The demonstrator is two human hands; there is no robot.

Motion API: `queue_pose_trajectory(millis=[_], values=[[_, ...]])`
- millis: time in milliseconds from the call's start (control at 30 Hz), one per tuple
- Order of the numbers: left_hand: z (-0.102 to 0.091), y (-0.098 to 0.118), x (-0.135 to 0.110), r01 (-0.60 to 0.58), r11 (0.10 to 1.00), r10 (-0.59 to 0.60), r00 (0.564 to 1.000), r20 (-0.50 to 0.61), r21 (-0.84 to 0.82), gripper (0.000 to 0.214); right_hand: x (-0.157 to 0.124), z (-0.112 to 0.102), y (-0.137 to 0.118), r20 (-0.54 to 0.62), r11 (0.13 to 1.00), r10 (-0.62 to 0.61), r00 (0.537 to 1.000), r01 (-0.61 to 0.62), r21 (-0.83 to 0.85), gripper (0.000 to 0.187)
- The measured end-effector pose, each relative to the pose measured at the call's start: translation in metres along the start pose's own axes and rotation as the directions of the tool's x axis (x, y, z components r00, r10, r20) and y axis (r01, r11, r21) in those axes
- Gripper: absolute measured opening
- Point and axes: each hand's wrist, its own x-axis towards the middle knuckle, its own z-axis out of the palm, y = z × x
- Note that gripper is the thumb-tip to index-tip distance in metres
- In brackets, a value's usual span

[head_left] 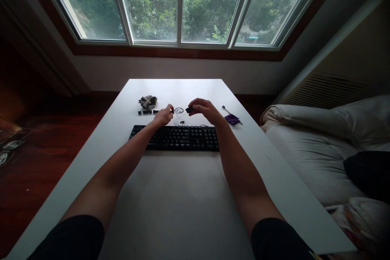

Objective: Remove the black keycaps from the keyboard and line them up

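My left hand is closed in a pinch on a small black keycap, just above the far edge of a black keyboard. My right hand grips the black handle of a wire keycap puller, whose thin wires reach left toward my left hand. Beyond the keyboard, between my hands, are two round clear dishes; a small dark thing shows in the nearer one. A row of black keycaps lies left of my left hand, its right end partly hidden by the fingers.
A crumpled grey cloth lies behind the keycap row. To the right are a purple cloth and a thin brush-like stick. The white table narrows toward the window wall. A pale sofa stands along its right side.
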Motion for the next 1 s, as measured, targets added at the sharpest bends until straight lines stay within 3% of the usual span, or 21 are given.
queue_pose_trajectory(millis=[167, 267, 400, 633, 1000], values=[[0.004, -0.003, 0.027, -0.041, 0.974, 0.044, 0.999, -0.009, 0.221, 0.026, -0.001, -0.002, -0.003, -0.015, 1.000, -0.002, 1.000, 0.002, -0.020, 0.027], [0.009, -0.005, 0.040, -0.095, 0.959, 0.093, 0.995, 0.019, 0.266, 0.022, -0.002, -0.004, -0.005, -0.029, 1.000, -0.006, 1.000, 0.005, -0.024, 0.028], [0.013, -0.006, 0.050, -0.158, 0.937, 0.180, 0.983, -0.044, 0.310, 0.020, -0.003, -0.006, -0.006, -0.062, 1.000, -0.008, 0.998, 0.008, -0.006, 0.027], [0.015, -0.013, 0.051, -0.170, 0.963, 0.192, 0.977, -0.088, 0.209, 0.015, -0.004, -0.006, -0.008, -0.071, 1.000, -0.013, 0.997, 0.013, 0.002, 0.025], [0.024, -0.020, 0.055, -0.112, 0.953, 0.159, 0.976, -0.148, 0.282, 0.016, -0.004, -0.009, -0.011, -0.100, 1.000, -0.010, 0.995, 0.010, 0.002, 0.027]])
